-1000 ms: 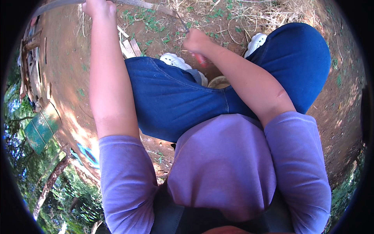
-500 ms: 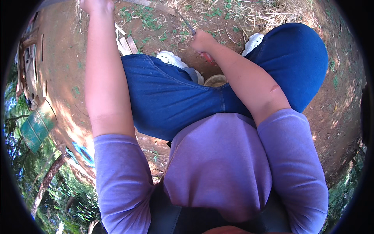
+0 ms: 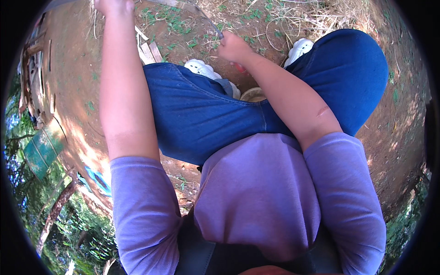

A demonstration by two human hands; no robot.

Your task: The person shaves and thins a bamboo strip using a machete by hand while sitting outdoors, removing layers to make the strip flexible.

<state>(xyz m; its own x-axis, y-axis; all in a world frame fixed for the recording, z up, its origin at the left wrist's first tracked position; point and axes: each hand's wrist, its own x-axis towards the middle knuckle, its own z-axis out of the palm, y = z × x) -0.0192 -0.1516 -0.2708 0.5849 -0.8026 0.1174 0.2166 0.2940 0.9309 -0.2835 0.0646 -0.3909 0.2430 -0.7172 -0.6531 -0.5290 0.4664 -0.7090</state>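
In my right hand (image 3: 233,48), closed around its handle, is a knife (image 3: 211,25); a bit of red handle shows below the fist. The narrow dark blade points up and left and meets the end of a long flat wooden strip (image 3: 176,3). That strip runs along the top edge and reappears left of my left hand (image 3: 113,5). Only part of the left hand is in view, closed on the strip; its fingertips are cut off by the picture's edge.
White shoes (image 3: 201,68) stand beyond my bent knees, with a round pale object (image 3: 253,95) between my legs. Split wood pieces (image 3: 149,52) lie past the left knee. Dry grass (image 3: 321,20) covers soil at the far right. A green panel (image 3: 43,151) is at the left.
My right hand has moved a little left and away from me, taking the knife along the strip. The left hand has stayed in place.
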